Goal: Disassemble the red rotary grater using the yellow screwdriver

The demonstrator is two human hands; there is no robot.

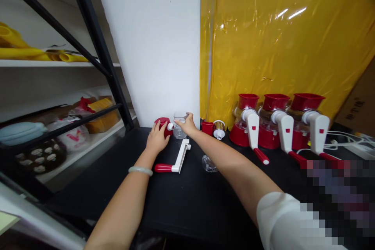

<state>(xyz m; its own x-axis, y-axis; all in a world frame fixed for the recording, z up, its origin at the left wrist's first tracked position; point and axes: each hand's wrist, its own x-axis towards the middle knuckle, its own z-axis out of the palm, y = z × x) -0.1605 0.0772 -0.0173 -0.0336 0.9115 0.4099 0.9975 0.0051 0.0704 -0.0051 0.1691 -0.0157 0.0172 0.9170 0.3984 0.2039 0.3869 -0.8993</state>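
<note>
My left hand (157, 137) curls its fingers over a red grater base (163, 121) with a white knob at its right side. Close beside it, my right hand (188, 125) grips a clear plastic grater body (179, 132) between thumb and fingers. A white crank handle (181, 158) with a red grip lies on the black table, nearer to me than both hands. Under my right forearm is a round clear plastic part (209, 164), partly covered. Past my right wrist lie a red hopper piece (207, 127) and a metal grating drum (219, 129) with a white end.
Three assembled red rotary graters (244, 129) stand in a row on the right of the black table (117, 175). White cables (345, 140) lie behind them. A black-framed shelf (113, 82) rises at left; a white panel and yellow sheeting (281, 47) form the back.
</note>
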